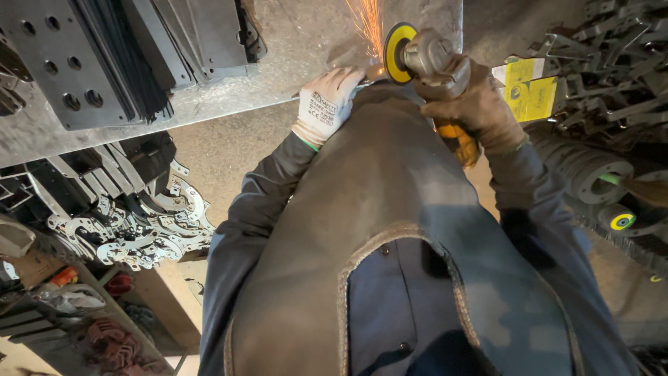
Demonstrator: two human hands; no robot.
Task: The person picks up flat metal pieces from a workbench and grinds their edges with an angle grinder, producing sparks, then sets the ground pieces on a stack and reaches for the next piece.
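Right hand (pixel 473 104) closed around an angle grinder (pixel 424 59); left hand (pixel 325 104) presses a small metal piece (pixel 348 56) flat on the surface (pixel 292 49), steadying it as sparks (pixel 367 21) fly away.

Light: moderate, diffuse, cool; source not visible. Brightest area is the grey steel bench top (pixel 292 63), evenly lit, mild sheen, no hard glare. Orange sparks (pixel 367 21) at top centre slightly overexposed, streaked by motion. Dark leather apron (pixel 376 209) and blue work shirt (pixel 403 299) in the lower frame dim and soft, out of focus. Heap of cut metal brackets (pixel 146 230) at left in shadow. Wide-angle bending at edges; corners darker.
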